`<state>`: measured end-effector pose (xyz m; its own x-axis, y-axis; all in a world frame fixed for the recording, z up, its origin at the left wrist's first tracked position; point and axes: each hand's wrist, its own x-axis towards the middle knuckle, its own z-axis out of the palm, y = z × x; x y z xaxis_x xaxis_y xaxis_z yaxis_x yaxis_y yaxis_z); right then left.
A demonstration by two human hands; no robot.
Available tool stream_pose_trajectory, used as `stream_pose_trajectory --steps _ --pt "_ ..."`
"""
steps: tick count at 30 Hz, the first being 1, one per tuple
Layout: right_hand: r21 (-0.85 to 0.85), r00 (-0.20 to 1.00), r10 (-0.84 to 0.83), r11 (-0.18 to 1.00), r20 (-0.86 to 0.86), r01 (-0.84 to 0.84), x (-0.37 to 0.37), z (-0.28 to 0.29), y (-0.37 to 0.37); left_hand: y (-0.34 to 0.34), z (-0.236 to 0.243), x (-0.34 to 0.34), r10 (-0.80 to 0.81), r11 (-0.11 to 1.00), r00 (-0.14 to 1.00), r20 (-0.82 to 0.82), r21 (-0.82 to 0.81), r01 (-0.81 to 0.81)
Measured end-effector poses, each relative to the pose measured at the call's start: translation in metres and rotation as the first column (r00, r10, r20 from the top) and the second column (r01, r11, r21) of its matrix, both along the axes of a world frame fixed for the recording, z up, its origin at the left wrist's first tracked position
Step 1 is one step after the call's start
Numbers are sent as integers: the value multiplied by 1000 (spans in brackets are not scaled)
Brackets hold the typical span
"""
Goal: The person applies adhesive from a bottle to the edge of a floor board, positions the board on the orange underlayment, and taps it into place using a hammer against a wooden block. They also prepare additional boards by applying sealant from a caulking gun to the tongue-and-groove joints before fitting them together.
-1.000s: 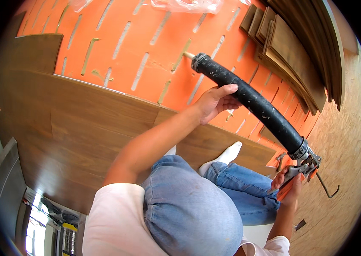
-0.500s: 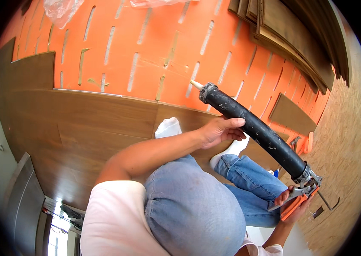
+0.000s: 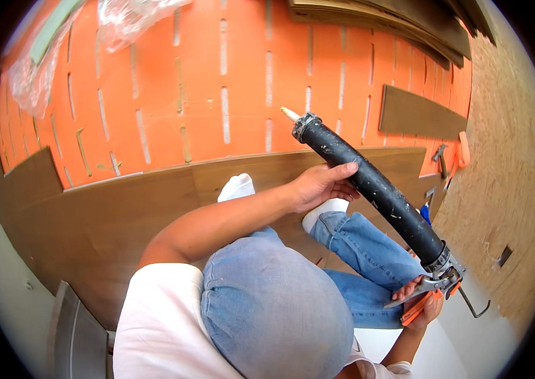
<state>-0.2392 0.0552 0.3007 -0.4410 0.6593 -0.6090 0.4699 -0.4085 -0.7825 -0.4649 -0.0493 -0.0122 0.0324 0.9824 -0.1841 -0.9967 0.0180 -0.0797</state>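
Note:
A large black caulking gun point(image 3: 368, 189) slants across the view, its pale nozzle tip point(image 3: 289, 114) at the upper left end, over the orange underlayment. My left hand point(image 3: 324, 186) holds the middle of the barrel, thumb on top and fingers curled beneath. At the lower right, my right hand point(image 3: 424, 306) grips the orange handle and grey metal trigger; some of its fingers are hidden behind them. A bent metal rod point(image 3: 474, 306) sticks out from the rear of the gun. The nozzle touches nothing that I can see.
Brown floor planks point(image 3: 134, 208) run along the orange slotted underlayment point(image 3: 198, 120). More planks are stacked point(image 3: 375, 19) at the upper right; one loose plank point(image 3: 422, 114) lies below them. A hammer point(image 3: 441, 161) rests at the right, near the wood-chip subfloor point(image 3: 488, 170). Clear plastic point(image 3: 131, 22) lies far left.
The view has swung, so the floor and planks appear shifted and tilted. Both hands keep their hold on the caulking gun, which sits slightly higher and further left in the picture.

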Motion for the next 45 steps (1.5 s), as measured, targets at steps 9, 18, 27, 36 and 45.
stream_pose_trajectory --steps 9,18,27,36,45 --pt "109 986 -163 982 44 157 4 -13 -8 55 -4 -1 -48 998 996 -79 -33 45" --pt "34 985 -155 988 76 153 -5 -22 -8 55 -15 -10 -77 993 991 -112 -98 66" --pt "84 954 -207 978 217 193 4 -1 -18 37 -15 20 -153 985 988 -8 -81 152" --pt "53 961 -253 967 109 249 22 10 -19 35 -8 25 -190 978 981 44 -79 192" --pt "16 882 -471 882 27 471 2 1 -25 66 -5 9 -183 983 981 -69 -17 182"
